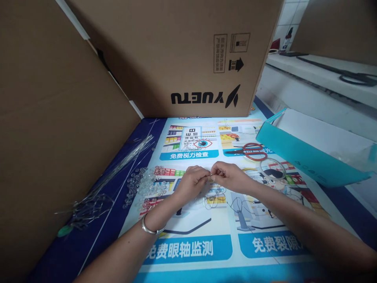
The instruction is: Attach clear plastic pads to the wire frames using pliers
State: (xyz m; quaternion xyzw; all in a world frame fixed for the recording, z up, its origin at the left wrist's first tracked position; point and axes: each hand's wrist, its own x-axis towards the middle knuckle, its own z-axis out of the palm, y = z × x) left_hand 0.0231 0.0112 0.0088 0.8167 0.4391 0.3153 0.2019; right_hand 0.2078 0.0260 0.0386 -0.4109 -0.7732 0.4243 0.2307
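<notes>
My left hand (192, 181) and my right hand (229, 176) meet fingertip to fingertip over the printed mat. Both are closed in a pinch on a thin wire (211, 175), of which only a short bit shows between them. Loops of fine wire (215, 201) hang or lie just below the fingers; whether they join the pinched piece I cannot tell. Left of my left hand lies a spread of clear beads (147, 182). Red-handled scissors (255, 151) rest beyond my right hand, with a pale ring-shaped coil (272, 169) close by.
A bundle of thin wires (118, 167) lies at the left, ending in a tangle near a green piece (64, 230). Cardboard panels (165, 59) wall off the back and left. A turquoise box (306, 153) stands at the right, below a ledge holding black scissors (357, 78).
</notes>
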